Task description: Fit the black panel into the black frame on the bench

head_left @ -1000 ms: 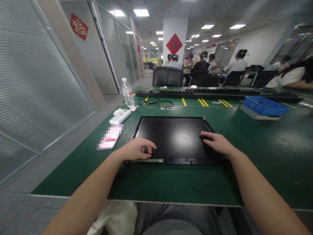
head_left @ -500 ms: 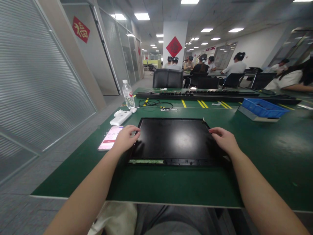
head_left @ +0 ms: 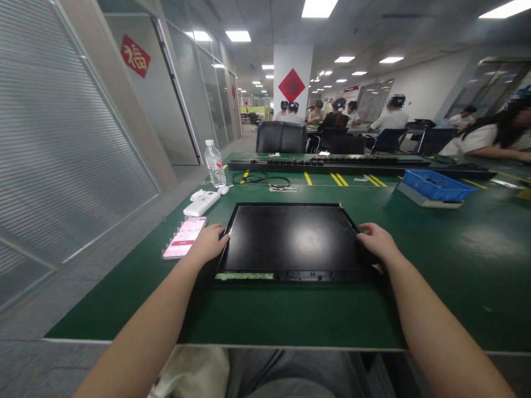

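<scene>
A black flat display panel (head_left: 286,237) lies on the green table in front of me, its dark screen facing up and reflecting a light. A strip of green circuit board (head_left: 244,276) shows along its near edge at the left. My left hand (head_left: 211,243) is at the panel's left edge, thumb and fingers bent against the rim. On the opposite side, my right hand (head_left: 378,241) grips the right edge in the same way; its fingertips are partly hidden. Close to my left hand lies a phone (head_left: 185,237) with a lit pink screen.
Left of the panel stand a white device (head_left: 202,204) and a water bottle (head_left: 214,165). Beyond it are a black cable (head_left: 253,177) and long black bars (head_left: 332,165). A blue bin (head_left: 437,185) sits at the right. Several people are seated farther back.
Both hands have shifted slightly outward on the panel's side edges, and the left fingers no longer reach over the screen. The view has moved a little; the panel looks unmoved on the table.
</scene>
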Action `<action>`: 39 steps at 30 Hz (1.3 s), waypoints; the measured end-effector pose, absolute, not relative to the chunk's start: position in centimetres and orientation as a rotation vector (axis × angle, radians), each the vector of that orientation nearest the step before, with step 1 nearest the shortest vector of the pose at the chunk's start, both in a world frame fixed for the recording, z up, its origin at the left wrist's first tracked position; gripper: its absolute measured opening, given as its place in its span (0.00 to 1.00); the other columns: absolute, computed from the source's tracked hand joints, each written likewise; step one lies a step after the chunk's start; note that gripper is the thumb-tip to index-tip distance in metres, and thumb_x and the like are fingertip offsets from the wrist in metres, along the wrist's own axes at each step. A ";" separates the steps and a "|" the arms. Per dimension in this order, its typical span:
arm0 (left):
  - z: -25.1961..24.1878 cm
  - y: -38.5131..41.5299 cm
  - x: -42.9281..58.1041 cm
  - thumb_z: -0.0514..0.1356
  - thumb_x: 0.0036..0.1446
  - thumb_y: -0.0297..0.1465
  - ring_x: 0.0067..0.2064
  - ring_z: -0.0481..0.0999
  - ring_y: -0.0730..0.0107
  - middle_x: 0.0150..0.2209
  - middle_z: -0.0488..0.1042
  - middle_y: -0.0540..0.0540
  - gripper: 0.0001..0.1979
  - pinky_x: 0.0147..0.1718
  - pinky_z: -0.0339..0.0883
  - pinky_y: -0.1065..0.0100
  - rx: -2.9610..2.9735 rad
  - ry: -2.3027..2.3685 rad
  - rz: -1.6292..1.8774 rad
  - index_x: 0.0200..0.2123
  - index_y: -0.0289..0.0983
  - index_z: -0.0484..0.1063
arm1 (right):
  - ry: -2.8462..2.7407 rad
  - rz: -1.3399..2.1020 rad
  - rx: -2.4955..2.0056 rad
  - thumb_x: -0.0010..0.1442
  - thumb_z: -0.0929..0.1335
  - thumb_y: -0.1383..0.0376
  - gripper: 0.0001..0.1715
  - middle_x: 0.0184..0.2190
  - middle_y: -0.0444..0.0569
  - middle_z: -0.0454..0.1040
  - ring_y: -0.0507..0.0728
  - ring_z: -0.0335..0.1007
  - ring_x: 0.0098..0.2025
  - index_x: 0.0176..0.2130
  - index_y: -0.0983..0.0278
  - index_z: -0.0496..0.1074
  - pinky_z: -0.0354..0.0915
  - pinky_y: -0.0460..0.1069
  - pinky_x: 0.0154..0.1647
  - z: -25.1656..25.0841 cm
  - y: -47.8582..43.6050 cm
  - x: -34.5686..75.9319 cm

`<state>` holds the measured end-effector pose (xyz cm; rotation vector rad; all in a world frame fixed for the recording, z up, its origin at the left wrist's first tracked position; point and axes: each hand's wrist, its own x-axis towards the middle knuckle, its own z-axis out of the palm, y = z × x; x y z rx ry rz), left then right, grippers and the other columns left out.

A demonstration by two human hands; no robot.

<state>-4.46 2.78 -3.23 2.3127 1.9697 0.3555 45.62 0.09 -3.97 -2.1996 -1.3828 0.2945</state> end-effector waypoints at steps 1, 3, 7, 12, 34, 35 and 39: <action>-3.3 2.8 -4.5 0.54 0.63 0.36 0.62 0.74 0.41 0.60 0.76 0.28 0.23 0.63 0.64 0.52 2.329 1.953 0.357 0.51 0.29 0.82 | -1.390 0.291 -2.216 0.57 0.70 0.66 0.22 0.36 0.52 0.79 0.58 0.74 0.35 0.51 0.67 0.78 0.65 0.49 0.36 -4.1 0.1 45.6; -3.3 2.9 -4.6 0.53 0.63 0.35 0.61 0.75 0.41 0.60 0.76 0.28 0.23 0.63 0.65 0.52 2.349 1.921 0.369 0.49 0.29 0.83 | -1.424 0.284 -2.236 0.58 0.69 0.67 0.22 0.37 0.54 0.79 0.58 0.74 0.36 0.52 0.68 0.77 0.65 0.50 0.37 -4.3 0.2 45.7; -3.3 2.9 -4.4 0.55 0.59 0.34 0.59 0.77 0.41 0.57 0.79 0.31 0.20 0.61 0.66 0.52 2.283 1.882 0.521 0.45 0.33 0.84 | -1.498 0.279 -2.225 0.58 0.69 0.67 0.22 0.38 0.53 0.79 0.59 0.74 0.38 0.52 0.67 0.77 0.66 0.50 0.38 -4.6 0.2 45.9; -2.3 2.3 -3.6 0.61 0.52 0.31 0.49 0.82 0.45 0.42 0.86 0.42 0.11 0.51 0.72 0.57 1.874 1.811 0.898 0.35 0.42 0.84 | -1.507 0.297 -2.227 0.58 0.68 0.66 0.24 0.37 0.52 0.78 0.58 0.74 0.37 0.53 0.67 0.77 0.66 0.50 0.37 -4.8 0.2 46.1; 0.7 0.6 -0.6 0.69 0.54 0.20 0.17 0.75 0.67 0.23 0.76 0.53 0.19 0.16 0.71 0.70 0.653 1.283 1.205 0.46 0.38 0.69 | -1.540 0.298 -2.302 0.61 0.67 0.62 0.27 0.47 0.58 0.79 0.63 0.76 0.47 0.58 0.67 0.74 0.67 0.52 0.43 -4.6 0.1 46.0; 0.7 0.5 -0.6 0.70 0.53 0.21 0.17 0.75 0.67 0.23 0.76 0.53 0.22 0.16 0.71 0.70 0.656 1.287 1.193 0.48 0.39 0.69 | -1.541 0.298 -2.305 0.61 0.67 0.62 0.27 0.47 0.58 0.79 0.63 0.76 0.47 0.58 0.67 0.74 0.67 0.52 0.42 -4.5 0.1 45.9; 0.4 0.4 -0.7 0.75 0.50 0.25 0.17 0.76 0.66 0.24 0.78 0.52 0.31 0.16 0.72 0.69 0.685 1.308 1.171 0.55 0.39 0.69 | -1.550 0.292 -2.318 0.61 0.68 0.63 0.27 0.48 0.58 0.78 0.63 0.76 0.48 0.58 0.67 0.74 0.67 0.51 0.43 -4.3 0.1 45.6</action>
